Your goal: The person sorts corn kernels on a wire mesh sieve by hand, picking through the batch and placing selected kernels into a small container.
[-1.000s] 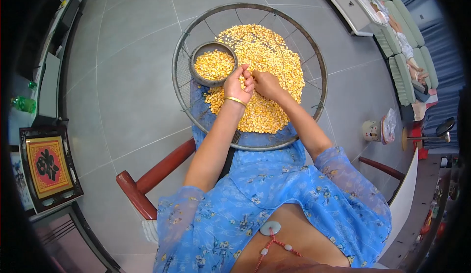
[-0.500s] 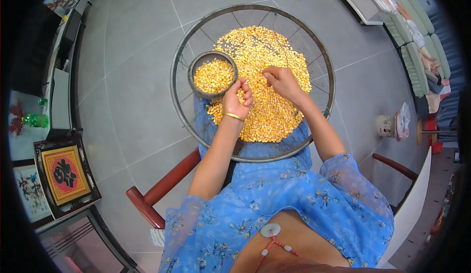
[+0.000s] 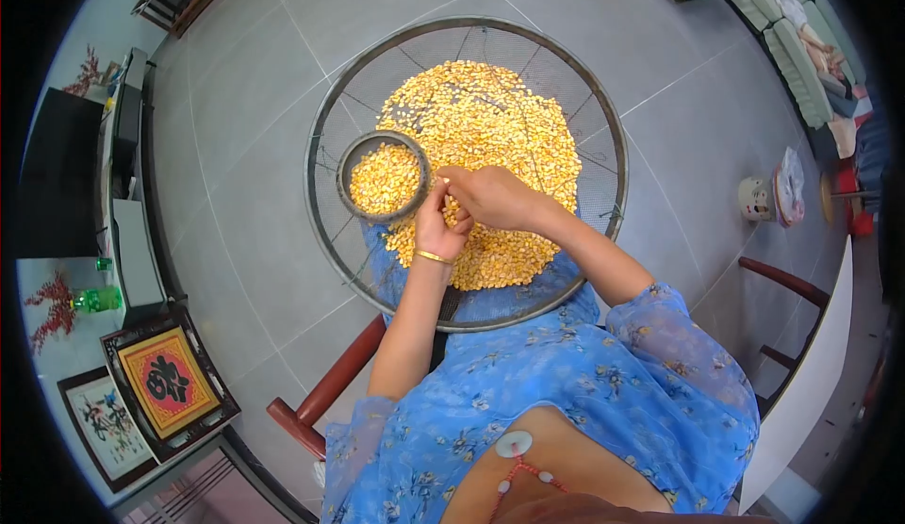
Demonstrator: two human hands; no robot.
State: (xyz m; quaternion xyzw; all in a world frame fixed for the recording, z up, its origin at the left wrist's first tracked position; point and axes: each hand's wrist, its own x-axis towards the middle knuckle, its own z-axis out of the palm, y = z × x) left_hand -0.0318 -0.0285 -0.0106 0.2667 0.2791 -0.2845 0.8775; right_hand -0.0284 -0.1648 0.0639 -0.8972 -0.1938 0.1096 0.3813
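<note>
A round mesh sieve (image 3: 603, 284) rests on the lap, with yellow corn kernels (image 3: 500, 128) spread over its middle. Inside it at the left stands a dark round bowl (image 3: 345, 189) holding more kernels. My left hand (image 3: 441, 227), with a gold bangle at the wrist, is beside the bowl's right edge, its fingers curled around some corn kernels. My right hand (image 3: 490, 196) meets the left hand's fingertips above the corn. Its fingers are pinched together, and what lies between them is too small to make out.
Red wooden chair arms (image 3: 339, 373) flank the lap. Framed pictures (image 3: 170, 383) and a green bottle (image 3: 96, 300) are at the left. A patterned bin (image 3: 756, 199) stands at the right, and a person's legs (image 3: 818, 51) rest on a green sofa (image 3: 797, 72).
My right hand first moved away from the left over the corn, then came back to its fingertips. The view has shifted, showing more of the room's left side.
</note>
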